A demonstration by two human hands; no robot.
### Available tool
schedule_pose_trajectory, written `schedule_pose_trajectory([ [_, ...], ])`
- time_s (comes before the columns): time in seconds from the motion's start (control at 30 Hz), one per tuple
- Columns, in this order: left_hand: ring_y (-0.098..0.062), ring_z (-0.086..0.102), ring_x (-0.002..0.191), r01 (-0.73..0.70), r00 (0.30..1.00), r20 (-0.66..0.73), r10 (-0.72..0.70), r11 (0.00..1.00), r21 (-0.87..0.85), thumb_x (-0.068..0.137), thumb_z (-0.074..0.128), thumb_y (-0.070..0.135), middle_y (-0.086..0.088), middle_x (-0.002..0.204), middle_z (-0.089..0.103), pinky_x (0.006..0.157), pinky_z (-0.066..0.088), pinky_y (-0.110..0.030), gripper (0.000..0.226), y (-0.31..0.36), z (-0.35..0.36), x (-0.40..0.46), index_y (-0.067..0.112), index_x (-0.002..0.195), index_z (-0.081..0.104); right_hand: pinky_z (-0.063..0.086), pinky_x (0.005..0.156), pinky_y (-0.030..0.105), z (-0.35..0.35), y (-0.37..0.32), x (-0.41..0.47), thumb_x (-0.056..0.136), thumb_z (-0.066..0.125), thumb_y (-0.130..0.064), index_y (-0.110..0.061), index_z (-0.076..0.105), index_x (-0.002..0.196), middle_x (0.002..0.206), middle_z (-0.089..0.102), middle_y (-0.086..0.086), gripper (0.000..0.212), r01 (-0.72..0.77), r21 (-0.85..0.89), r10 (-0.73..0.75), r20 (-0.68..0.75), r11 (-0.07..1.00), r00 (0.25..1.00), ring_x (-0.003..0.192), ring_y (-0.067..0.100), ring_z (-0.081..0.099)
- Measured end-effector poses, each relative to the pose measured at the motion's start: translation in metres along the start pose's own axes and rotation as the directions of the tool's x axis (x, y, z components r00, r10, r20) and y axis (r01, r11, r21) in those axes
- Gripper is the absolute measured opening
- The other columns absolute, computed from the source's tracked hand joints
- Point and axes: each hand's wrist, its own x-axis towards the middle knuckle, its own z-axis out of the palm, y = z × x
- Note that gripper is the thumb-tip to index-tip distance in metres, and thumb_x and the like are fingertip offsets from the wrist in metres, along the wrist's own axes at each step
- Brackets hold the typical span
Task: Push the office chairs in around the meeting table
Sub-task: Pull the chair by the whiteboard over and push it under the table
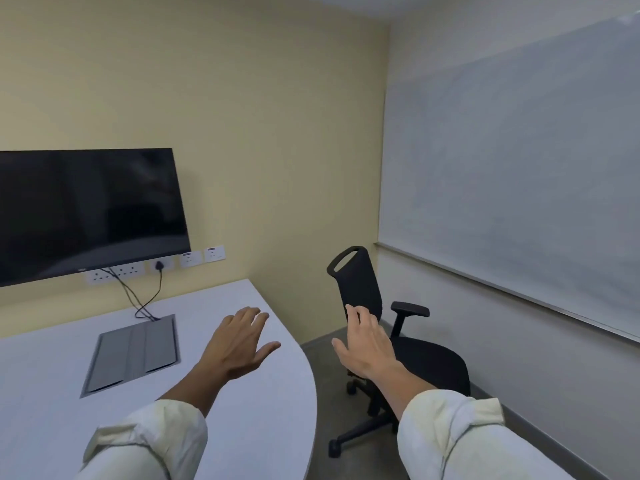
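A black office chair (362, 282) on castors stands on the floor right of the white meeting table (273, 427), away from its curved edge, with its seat facing me and its back toward the far corner. My left hand (239, 341) hovers open over the table's right edge, fingers spread, holding nothing. My right hand (367, 344) is stretched out in front of the chair's back and seat, fingers apart and empty; whether it touches the chair I cannot tell. Both arms wear rolled cream sleeves.
A dark screen (86, 213) hangs on the yellow wall above a row of sockets (156, 266), with cables running down to a grey cable hatch (135, 353) in the tabletop. A large whiteboard (519, 188) covers the right wall, leaving a narrow floor strip beside the chair.
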Motion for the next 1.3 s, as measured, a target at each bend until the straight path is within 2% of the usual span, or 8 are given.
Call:
schedule_pose_trajectory([
  [0.33,-0.025,0.043,0.132,0.044,0.997,0.067,-0.047,0.998,0.041,0.085,0.018,0.078,-0.008,0.146,0.047,0.106,0.039,-0.042,0.087,0.012,0.077,0.146,0.016,0.141,0.043,0.039,0.106,0.044,0.037,0.107,0.148,0.097,0.051,-0.047,-0.009,0.015,0.155,0.149,0.034,0.015,0.078,0.079,-0.047,-0.075,0.07,0.996,0.995,0.13,0.031,0.039],
  [0.5,-0.026,0.05,0.123,-0.034,0.996,0.079,0.027,0.995,0.096,0.088,0.018,0.081,-0.007,0.139,0.053,0.102,0.041,-0.041,0.088,0.018,0.092,0.224,0.015,0.138,0.047,0.04,0.105,0.044,0.045,0.149,0.22,0.097,0.052,-0.047,-0.009,0.013,0.155,0.149,0.035,0.016,0.08,0.07,-0.031,-0.066,0.105,0.997,0.992,0.13,0.032,0.039],
  [0.7,-0.026,0.055,0.118,-0.003,0.998,0.067,-0.003,0.997,0.079,0.089,0.018,0.08,-0.008,0.134,0.057,0.097,0.044,-0.041,0.086,0.013,0.117,0.289,0.014,0.134,0.051,0.04,0.104,0.044,0.072,0.176,0.288,0.097,0.053,-0.047,-0.007,0.014,0.155,0.15,0.035,0.016,0.08,0.075,0.024,-0.078,0.144,0.997,0.987,0.132,0.032,0.038],
  [1.0,-0.022,0.052,0.117,0.002,0.997,0.079,-0.005,0.999,0.037,0.09,0.014,0.078,-0.004,0.137,0.054,0.097,0.042,-0.038,0.083,-0.032,0.185,0.399,0.018,0.136,0.047,0.045,0.099,0.045,0.126,0.193,0.42,0.097,0.054,-0.046,-0.003,0.02,0.15,0.15,0.034,0.016,0.077,-0.04,0.167,0.011,0.171,0.985,0.985,0.13,0.032,0.04],
  [1.1,-0.022,0.05,0.122,0.023,0.997,0.07,-0.024,1.0,0.011,0.09,0.014,0.078,-0.005,0.139,0.052,0.099,0.041,-0.039,0.084,-0.06,0.208,0.441,0.018,0.137,0.046,0.045,0.1,0.047,0.153,0.189,0.466,0.098,0.054,-0.044,-0.004,0.016,0.153,0.154,0.03,0.016,0.078,-0.094,0.21,0.043,0.237,0.973,0.971,0.133,0.034,0.042],
  [1.2,-0.022,0.049,0.123,-0.003,0.995,0.1,0.003,1.0,0.001,0.09,0.014,0.078,-0.005,0.139,0.052,0.101,0.04,-0.039,0.084,-0.089,0.23,0.48,0.018,0.137,0.046,0.045,0.098,0.048,0.186,0.184,0.506,0.099,0.054,-0.041,-0.004,0.022,0.15,0.15,0.033,0.016,0.071,-0.149,0.202,0.074,0.337,0.968,0.938,0.128,0.037,0.048],
  [1.3,-0.022,0.049,0.123,0.019,0.996,0.088,-0.016,0.999,-0.03,0.089,0.014,0.078,-0.005,0.138,0.053,0.1,0.042,-0.04,0.083,-0.115,0.255,0.51,0.017,0.136,0.048,0.043,0.1,0.044,0.222,0.177,0.541,0.098,0.054,-0.035,-0.001,0.015,0.152,0.153,0.028,0.017,0.075,-0.242,0.225,0.111,0.472,0.944,0.874,0.129,0.036,0.045],
])
